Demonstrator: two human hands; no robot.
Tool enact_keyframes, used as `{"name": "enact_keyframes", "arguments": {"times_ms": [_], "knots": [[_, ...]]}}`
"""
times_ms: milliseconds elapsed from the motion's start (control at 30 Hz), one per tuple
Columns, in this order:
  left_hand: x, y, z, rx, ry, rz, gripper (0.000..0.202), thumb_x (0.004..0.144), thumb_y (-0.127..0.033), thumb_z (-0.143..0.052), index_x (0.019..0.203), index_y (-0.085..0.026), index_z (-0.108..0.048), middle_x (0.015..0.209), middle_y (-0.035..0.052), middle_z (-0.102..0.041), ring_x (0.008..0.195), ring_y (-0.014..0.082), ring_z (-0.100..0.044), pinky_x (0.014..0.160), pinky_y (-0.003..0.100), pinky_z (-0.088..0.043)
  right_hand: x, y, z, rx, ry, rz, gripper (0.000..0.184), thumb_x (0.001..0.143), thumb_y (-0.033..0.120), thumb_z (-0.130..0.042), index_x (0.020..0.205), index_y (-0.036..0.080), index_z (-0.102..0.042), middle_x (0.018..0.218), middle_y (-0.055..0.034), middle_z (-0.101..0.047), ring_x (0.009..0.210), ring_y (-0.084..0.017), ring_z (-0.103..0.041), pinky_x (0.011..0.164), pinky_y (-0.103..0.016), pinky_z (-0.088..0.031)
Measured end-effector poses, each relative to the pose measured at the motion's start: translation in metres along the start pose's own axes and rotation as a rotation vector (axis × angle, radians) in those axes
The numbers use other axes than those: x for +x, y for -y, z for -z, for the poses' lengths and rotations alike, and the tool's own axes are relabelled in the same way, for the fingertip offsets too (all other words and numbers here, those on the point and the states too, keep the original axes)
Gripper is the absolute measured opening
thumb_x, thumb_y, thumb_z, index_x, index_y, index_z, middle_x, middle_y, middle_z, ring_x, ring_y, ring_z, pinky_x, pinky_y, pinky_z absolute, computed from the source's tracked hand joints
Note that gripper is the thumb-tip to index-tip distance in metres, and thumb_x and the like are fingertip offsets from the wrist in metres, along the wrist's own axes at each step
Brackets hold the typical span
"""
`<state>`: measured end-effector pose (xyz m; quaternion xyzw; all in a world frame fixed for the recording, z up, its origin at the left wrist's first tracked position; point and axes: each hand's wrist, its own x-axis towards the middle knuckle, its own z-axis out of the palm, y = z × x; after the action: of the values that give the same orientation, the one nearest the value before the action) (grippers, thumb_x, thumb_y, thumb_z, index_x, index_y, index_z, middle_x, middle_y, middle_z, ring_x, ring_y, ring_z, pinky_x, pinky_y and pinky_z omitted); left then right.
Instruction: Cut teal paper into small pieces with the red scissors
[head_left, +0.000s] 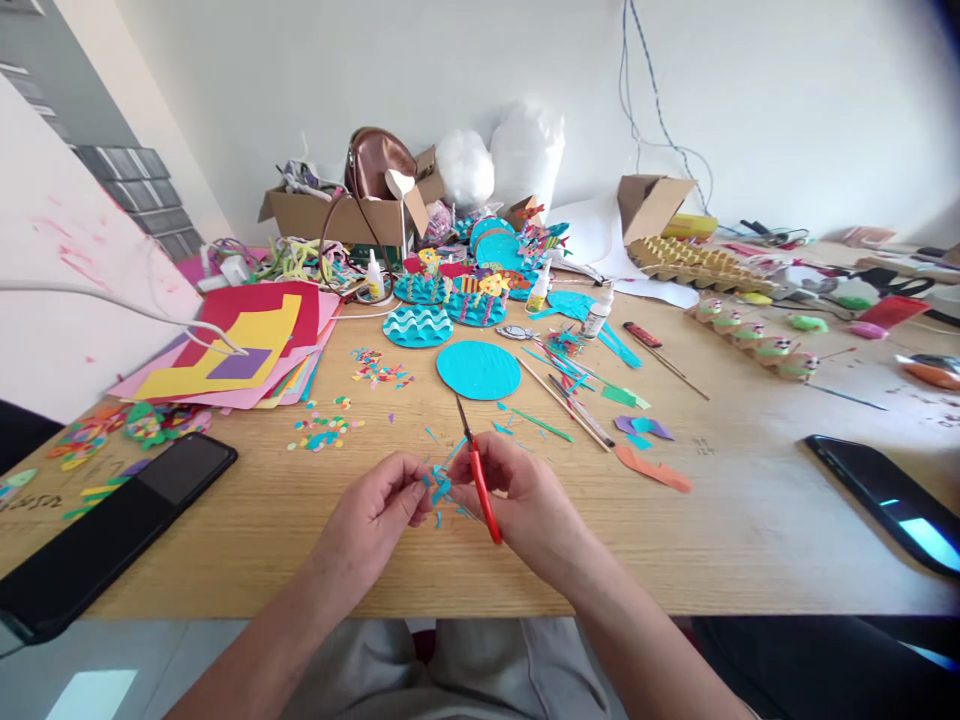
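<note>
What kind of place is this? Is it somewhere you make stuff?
Probably a craft corner at home or school. The wooden table holds a stack of coloured paper and a glue bottle, and the right hand holds red scissors beside a teal paper scrap in the left hand.

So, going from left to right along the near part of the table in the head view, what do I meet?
You meet: black phone, left hand, turquoise paper piece, red scissors, right hand, orange paper scrap, dark flat device.

Red-handled scissors (479, 482), turquoise paper scrap (440, 487)
</note>
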<state>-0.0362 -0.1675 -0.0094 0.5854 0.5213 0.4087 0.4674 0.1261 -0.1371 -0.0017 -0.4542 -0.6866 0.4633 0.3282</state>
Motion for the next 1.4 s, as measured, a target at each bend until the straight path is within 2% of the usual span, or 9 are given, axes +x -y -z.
{"name": "enact_keyframes", "arguments": {"times_ms": [133,267,400,567,767,900,1100,1233,1400], "knots": [[0.002,0.002,0.002,0.136,0.013,-0.043,0.015,0.082,-0.026,-0.043,0.076,-0.019,-0.055,0.064,-0.0026,-0.053,0.061,0.012,-0.05,0.059,0.022,-0.04,0.009,0.006,-0.005,-0.09,-0.008,0.076,0.009,0.067,0.01,-0.054,0.07,0.019,-0.051,0.059,0.0048,-0.05,0.056,-0.01,-0.047,0.053,-0.02,-0.035],[0.002,0.001,0.001,0.255,-0.012,-0.088,0.018,0.084,-0.028,-0.042,0.077,-0.02,-0.056,0.065,-0.0023,-0.056,0.062,0.0123,-0.052,0.059,0.022,-0.04,0.013,0.006,-0.011,-0.093,-0.009,0.056,0.01,0.067,0.011,-0.055,0.072,0.018,-0.051,0.063,0.0035,-0.055,0.055,-0.009,-0.047,0.051,-0.02,-0.034],[0.002,-0.004,0.0,0.289,-0.028,-0.074,0.017,0.082,-0.025,-0.042,0.075,-0.02,-0.057,0.062,-0.0027,-0.057,0.059,0.0121,-0.052,0.056,0.021,-0.039,0.013,0.007,-0.014,-0.123,-0.063,0.065,0.01,0.067,0.01,-0.054,0.071,0.018,-0.05,0.063,0.0034,-0.054,0.055,-0.009,-0.046,0.051,-0.019,-0.033],[0.004,-0.01,-0.002,0.277,-0.036,-0.046,0.017,0.08,-0.025,-0.045,0.067,-0.019,-0.055,0.058,-0.003,-0.056,0.057,0.0125,-0.052,0.054,0.021,-0.038,0.01,0.009,-0.014,-0.29,-0.09,0.169,0.012,0.068,0.009,-0.052,0.067,0.019,-0.046,0.061,0.0036,-0.049,0.056,-0.01,-0.041,0.051,-0.02,-0.028],[0.007,-0.008,-0.003,0.355,-0.036,-0.006,0.011,0.076,-0.021,-0.048,0.07,-0.02,-0.058,0.061,-0.0021,-0.059,0.06,0.0153,-0.055,0.056,0.023,-0.037,0.008,0.01,-0.012,-0.404,-0.041,0.223,0.009,0.072,0.011,-0.05,0.069,0.019,-0.047,0.057,0.0045,-0.045,0.052,-0.009,-0.035,0.05,-0.021,-0.024],[0.009,-0.008,-0.001,0.316,-0.006,-0.005,0.012,0.076,-0.021,-0.049,0.07,-0.02,-0.059,0.061,-0.0018,-0.059,0.059,0.0151,-0.055,0.056,0.023,-0.038,0.011,0.004,-0.011,-0.256,-0.033,0.152,0.01,0.069,0.012,-0.052,0.065,0.019,-0.046,0.056,0.005,-0.045,0.051,-0.009,-0.037,0.048,-0.02,-0.025],[0.01,-0.008,-0.001,0.005,0.053,0.079,0.012,0.076,-0.025,-0.049,0.073,-0.018,-0.058,0.059,-0.0018,-0.057,0.057,0.013,-0.054,0.055,0.023,-0.042,0.016,0.0,-0.009,0.265,-0.012,0.0,0.012,0.063,0.017,-0.057,0.069,0.018,-0.046,0.059,0.0054,-0.047,0.054,-0.009,-0.043,0.05,-0.021,-0.033],[0.008,-0.006,-0.009,-0.219,0.023,0.101,0.014,0.077,-0.028,-0.051,0.079,-0.015,-0.056,0.065,0.0009,-0.06,0.06,0.0129,-0.055,0.058,0.024,-0.044,0.015,0.002,-0.009,0.532,-0.059,-0.075,0.024,0.059,0.024,-0.066,0.073,0.018,-0.047,0.062,0.0059,-0.049,0.053,-0.008,-0.043,0.049,-0.02,-0.033],[0.007,-0.005,-0.019,-0.306,-0.062,0.052,0.013,0.078,-0.028,-0.052,0.075,-0.015,-0.054,0.063,-0.0005,-0.055,0.059,0.0113,-0.051,0.055,0.022,-0.042,0.012,0.002,-0.013,0.621,-0.11,-0.097,0.027,0.059,0.029,-0.068,0.075,0.018,-0.05,0.063,0.0055,-0.049,0.052,-0.007,-0.042,0.049,-0.02,-0.033]]}}
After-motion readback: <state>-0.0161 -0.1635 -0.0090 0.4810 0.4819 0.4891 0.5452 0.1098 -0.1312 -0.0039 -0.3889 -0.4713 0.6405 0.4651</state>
